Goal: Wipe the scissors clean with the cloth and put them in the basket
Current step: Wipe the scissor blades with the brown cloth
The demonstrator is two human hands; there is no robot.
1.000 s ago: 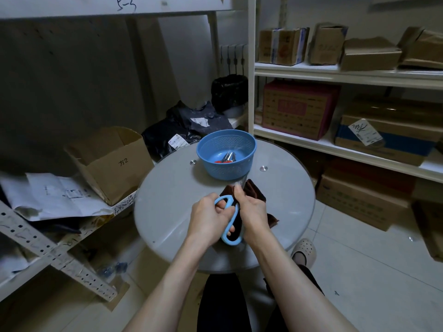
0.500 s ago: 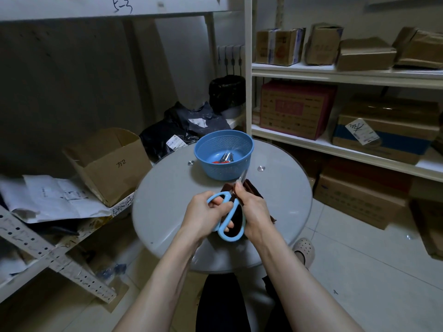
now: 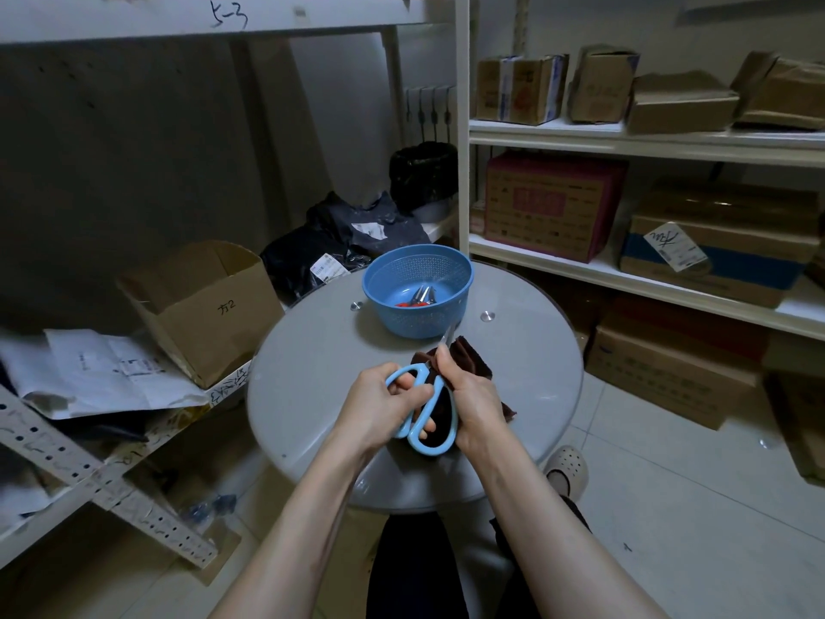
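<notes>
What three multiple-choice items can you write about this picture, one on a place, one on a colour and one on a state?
1. Where does the basket stand?
A. on the floor
B. on the round table
C. on a shelf

2. What colour are the handles of the scissors being wiped?
A. red
B. black
C. light blue

3. What is the left hand doing?
A. gripping the scissors' handles
B. lying flat on the table
C. reaching into the basket

Answers:
1 B, the basket rests on the tabletop beyond the scissors.
2 C, both loops show light blue.
3 A, its fingers curl through a loop, while the right hand holds the cloth at the blades.
</notes>
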